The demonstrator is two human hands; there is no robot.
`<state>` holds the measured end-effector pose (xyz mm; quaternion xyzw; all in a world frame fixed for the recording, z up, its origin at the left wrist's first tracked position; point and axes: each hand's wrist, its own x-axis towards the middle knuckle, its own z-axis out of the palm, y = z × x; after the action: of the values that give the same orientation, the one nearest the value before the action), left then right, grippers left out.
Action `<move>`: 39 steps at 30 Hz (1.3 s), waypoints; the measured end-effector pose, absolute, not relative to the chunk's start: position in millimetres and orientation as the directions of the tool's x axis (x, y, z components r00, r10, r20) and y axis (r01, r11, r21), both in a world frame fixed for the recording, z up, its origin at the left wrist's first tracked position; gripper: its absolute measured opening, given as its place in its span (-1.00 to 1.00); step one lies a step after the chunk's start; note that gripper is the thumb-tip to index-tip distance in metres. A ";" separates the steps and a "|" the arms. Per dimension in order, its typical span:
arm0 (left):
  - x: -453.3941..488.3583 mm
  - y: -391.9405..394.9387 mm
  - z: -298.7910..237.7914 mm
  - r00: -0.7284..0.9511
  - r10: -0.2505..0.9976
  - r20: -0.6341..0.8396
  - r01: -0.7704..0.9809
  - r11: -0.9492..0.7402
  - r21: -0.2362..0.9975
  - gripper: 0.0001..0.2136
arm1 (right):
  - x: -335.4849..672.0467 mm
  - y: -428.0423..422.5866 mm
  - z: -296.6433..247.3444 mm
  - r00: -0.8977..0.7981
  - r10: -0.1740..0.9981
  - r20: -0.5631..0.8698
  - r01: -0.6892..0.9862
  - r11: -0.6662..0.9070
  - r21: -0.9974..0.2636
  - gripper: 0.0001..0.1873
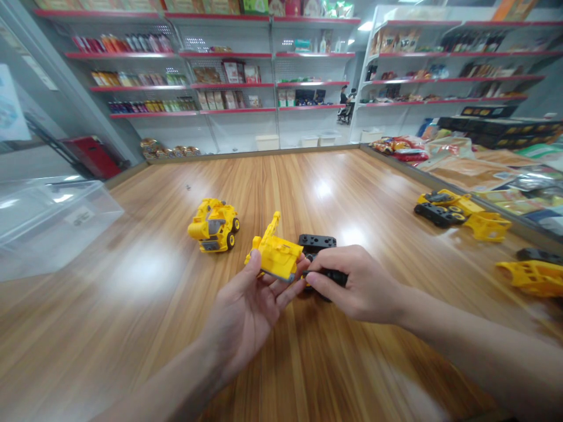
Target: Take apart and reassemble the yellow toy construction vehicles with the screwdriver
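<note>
My left hand (250,310) is closed on a yellow toy excavator body (275,258), tilted, with its short arm pointing up. My right hand (356,281) grips a black screwdriver (333,275) whose tip lies hidden by the fingers. The fingertips of both hands meet at the right side of the yellow body. Behind and below them, a black toy track base (316,241) rests on the table, partly covered by my right hand. To the left stands a yellow toy truck (214,225) with black wheels.
On the wooden table (272,181), a yellow toy vehicle with black tracks (444,208) and another yellow toy piece (532,275) lie at the right. A clear plastic bin (57,228) stands at the left. Packaged goods (404,147) and stocked shelves (229,54) lie beyond.
</note>
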<state>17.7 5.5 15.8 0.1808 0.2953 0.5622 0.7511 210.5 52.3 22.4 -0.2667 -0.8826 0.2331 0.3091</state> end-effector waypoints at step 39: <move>19.4 2.6 6.4 0.285 0.948 -0.140 -0.639 0.297 0.710 -0.72 | 207.6 47.5 23.4 -0.733 0.628 0.262 0.314 0.654 -0.688 -0.69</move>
<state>19.4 2.6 6.4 0.2728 0.2834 0.5265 0.7537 207.6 47.5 23.4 -0.2692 -0.8751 0.3173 0.2472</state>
